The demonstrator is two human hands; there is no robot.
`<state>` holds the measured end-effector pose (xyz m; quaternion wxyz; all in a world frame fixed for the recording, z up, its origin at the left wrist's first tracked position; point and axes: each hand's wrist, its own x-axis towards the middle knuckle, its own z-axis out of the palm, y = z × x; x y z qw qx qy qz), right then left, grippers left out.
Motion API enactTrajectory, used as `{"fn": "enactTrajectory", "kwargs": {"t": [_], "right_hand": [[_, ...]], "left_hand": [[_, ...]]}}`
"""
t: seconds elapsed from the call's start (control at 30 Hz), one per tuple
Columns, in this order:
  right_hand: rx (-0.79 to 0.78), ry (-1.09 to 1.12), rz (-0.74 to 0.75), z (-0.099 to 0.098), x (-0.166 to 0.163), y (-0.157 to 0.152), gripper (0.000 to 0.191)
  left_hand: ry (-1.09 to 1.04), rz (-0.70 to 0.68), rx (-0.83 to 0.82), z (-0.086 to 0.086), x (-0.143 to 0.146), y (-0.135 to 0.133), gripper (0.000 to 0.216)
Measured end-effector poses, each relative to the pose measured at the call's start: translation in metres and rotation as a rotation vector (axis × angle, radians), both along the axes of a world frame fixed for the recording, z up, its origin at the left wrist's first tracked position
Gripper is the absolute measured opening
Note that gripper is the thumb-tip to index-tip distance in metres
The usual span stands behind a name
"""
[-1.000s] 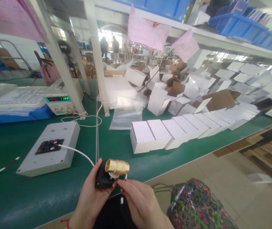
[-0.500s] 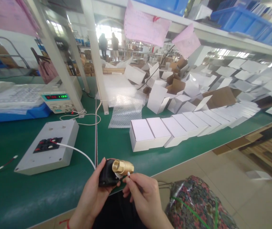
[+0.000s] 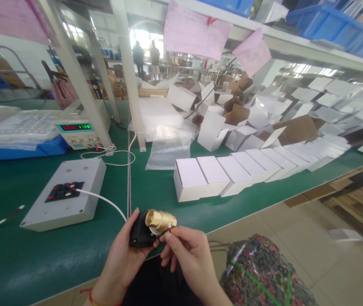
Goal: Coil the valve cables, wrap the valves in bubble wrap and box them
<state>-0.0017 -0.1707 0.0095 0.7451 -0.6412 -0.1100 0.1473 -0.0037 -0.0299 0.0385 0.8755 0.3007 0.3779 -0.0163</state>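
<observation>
In the head view, my left hand [image 3: 122,253] is wrapped round the black housing [image 3: 139,233] of a motorized ball valve. Its brass valve body [image 3: 160,220] points up and to the right. My right hand [image 3: 190,250] is closed, pinching the thin dark red wire just below a small white plug connector [image 3: 169,226], close beside the brass body. A white cable [image 3: 105,199] runs from the grey test box [image 3: 69,191] toward the held valve; where it ends is hidden behind my left hand.
A power supply [image 3: 79,127] with a lit display stands behind the test box. White cartons [image 3: 191,174] line the bench to the right, with bubble wrap [image 3: 168,148] and open boxes behind. A loose cable [image 3: 6,219] lies at left. A flowered, plastic-wrapped bundle [image 3: 261,272] sits at lower right.
Both hands and the valve have shifted slightly left and up in view. My grip on the valve and on the connector's wire stays the same.
</observation>
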Motion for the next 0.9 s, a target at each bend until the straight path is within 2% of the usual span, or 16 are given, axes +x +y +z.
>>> {"fn": "enactTrajectory", "kwargs": {"t": [0.13, 0.3, 0.53, 0.9], "right_hand": [[-0.106, -0.145, -0.040, 0.0016, -0.0038, 0.0017, 0.034], [-0.249, -0.397, -0.082, 0.0048, -0.0066, 0.0053, 0.037], [-0.255, -0.371, -0.066, 0.0028, -0.0047, 0.0070, 0.036], [-0.320, -0.527, -0.089, -0.0010, -0.0065, 0.0052, 0.038]], "left_hand": [[0.005, 0.014, -0.023, 0.0007, 0.0013, 0.0016, 0.032], [0.008, 0.042, -0.045, -0.0012, 0.0008, 0.0049, 0.034], [0.015, 0.035, -0.045, -0.0041, 0.0001, 0.0056, 0.034], [0.038, 0.041, -0.019, -0.0046, -0.0010, 0.0048, 0.034]]}}
